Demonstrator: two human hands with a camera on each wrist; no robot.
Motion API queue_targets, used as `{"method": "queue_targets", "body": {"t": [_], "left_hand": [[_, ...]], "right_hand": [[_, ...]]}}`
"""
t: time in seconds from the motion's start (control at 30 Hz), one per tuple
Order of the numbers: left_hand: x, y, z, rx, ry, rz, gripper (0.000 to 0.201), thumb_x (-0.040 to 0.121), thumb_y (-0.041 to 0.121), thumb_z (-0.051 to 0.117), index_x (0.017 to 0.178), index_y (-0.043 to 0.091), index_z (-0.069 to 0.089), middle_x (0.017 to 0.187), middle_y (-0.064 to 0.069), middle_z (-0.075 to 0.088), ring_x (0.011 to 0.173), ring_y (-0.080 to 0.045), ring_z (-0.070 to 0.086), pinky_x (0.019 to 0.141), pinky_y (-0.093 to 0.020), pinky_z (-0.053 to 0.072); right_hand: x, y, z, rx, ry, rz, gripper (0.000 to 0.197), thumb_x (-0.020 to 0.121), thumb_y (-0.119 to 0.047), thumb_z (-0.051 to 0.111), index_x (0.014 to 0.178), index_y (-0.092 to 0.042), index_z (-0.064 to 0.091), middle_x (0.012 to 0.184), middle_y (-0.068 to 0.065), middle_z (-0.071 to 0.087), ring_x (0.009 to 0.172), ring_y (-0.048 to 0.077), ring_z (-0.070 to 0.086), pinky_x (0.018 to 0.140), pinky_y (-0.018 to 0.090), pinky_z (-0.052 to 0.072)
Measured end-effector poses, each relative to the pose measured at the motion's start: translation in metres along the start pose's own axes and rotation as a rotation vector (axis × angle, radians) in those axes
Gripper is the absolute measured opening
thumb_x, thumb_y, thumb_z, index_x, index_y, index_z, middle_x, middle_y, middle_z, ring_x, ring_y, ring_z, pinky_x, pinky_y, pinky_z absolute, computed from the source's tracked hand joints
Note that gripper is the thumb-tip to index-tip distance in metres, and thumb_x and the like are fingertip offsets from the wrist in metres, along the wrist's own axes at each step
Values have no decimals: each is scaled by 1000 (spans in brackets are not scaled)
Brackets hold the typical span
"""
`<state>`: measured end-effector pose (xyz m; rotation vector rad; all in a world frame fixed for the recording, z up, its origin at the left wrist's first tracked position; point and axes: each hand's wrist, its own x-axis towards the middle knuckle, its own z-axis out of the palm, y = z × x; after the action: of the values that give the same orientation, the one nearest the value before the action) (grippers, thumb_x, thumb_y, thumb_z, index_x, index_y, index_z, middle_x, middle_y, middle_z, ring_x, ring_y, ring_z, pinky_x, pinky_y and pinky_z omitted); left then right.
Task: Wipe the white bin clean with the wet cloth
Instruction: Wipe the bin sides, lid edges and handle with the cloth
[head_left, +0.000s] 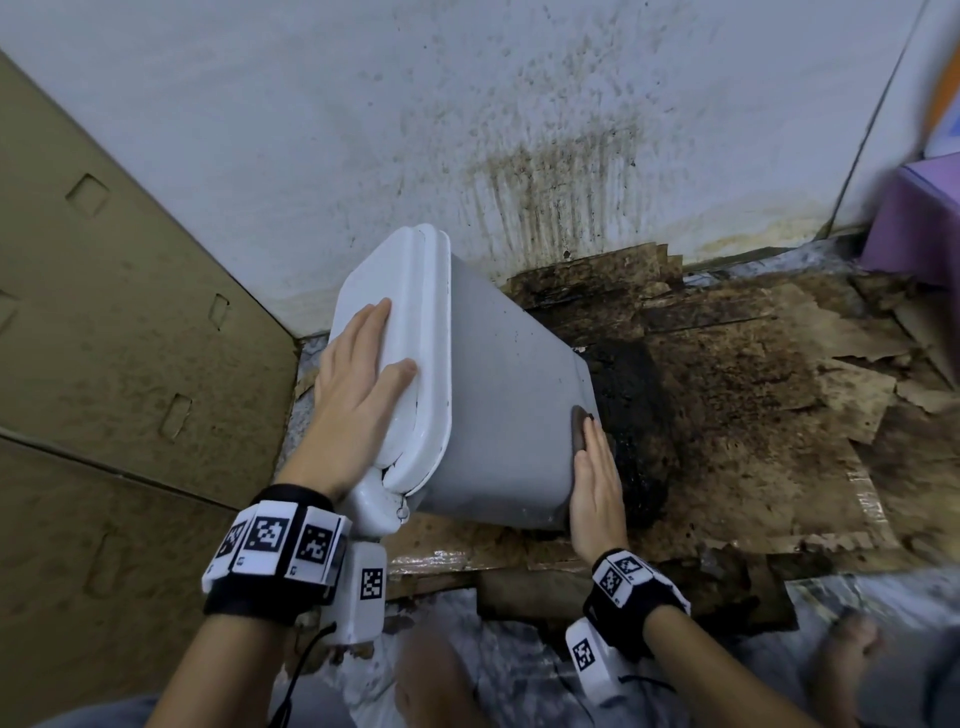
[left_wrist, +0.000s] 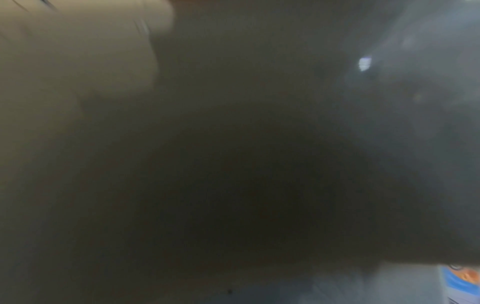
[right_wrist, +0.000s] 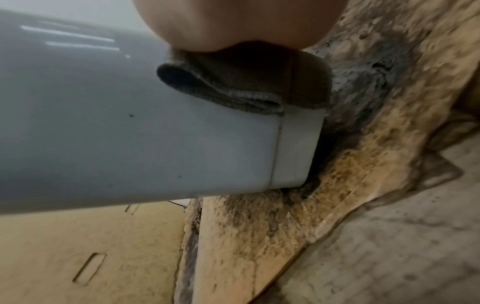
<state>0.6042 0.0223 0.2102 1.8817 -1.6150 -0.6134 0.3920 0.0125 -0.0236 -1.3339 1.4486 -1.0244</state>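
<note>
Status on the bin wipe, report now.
Left hand flat on the lid, steadying. Right hand presses the cloth on the tilted white bin near its base. Nothing blocking.

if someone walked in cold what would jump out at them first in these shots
Probably the white bin, tipped over on its side in the middle, its base toward rotted, blackened cardboard on the floor. The left hand lies flat on the bin's lid, while the right hand presses a dark wet cloth against the side near the base. Behind, dark streaky stains run down the pale wall.
</note>
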Motion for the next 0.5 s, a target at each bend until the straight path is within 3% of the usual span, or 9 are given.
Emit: {"method": "queue_targets", "body": {"t": [0.13, 0.3, 0.5], "left_hand": [[1, 1, 0, 7, 1, -5, 71, 94, 52, 36, 161, 37, 19, 165, 20, 18, 150, 2, 7, 127, -45, 9], [1, -1, 0, 25, -4, -7, 74, 91, 55, 32, 161, 38, 17, 164, 22, 17, 148, 3, 7, 127, -44, 9], [3, 1, -1, 17, -4, -24, 71, 93, 48, 33, 161, 35, 17, 165, 18, 18, 148, 4, 7, 127, -40, 8]], "right_hand": [[3, -3, 3, 18, 35, 83, 63, 100, -45, 19, 159, -24, 26, 165, -13, 20, 154, 7, 15, 126, 32, 9], [-4, -18, 8, -4, 74, 70, 65, 99, -44, 20, 158, -19, 29, 166, -6, 23, 153, 9, 18, 125, 28, 8], [-18, -89, 28, -36, 27, -146, 69, 98, -50, 8, 160, -23, 24, 166, -12, 20, 152, -2, 12, 125, 27, 6]]}}
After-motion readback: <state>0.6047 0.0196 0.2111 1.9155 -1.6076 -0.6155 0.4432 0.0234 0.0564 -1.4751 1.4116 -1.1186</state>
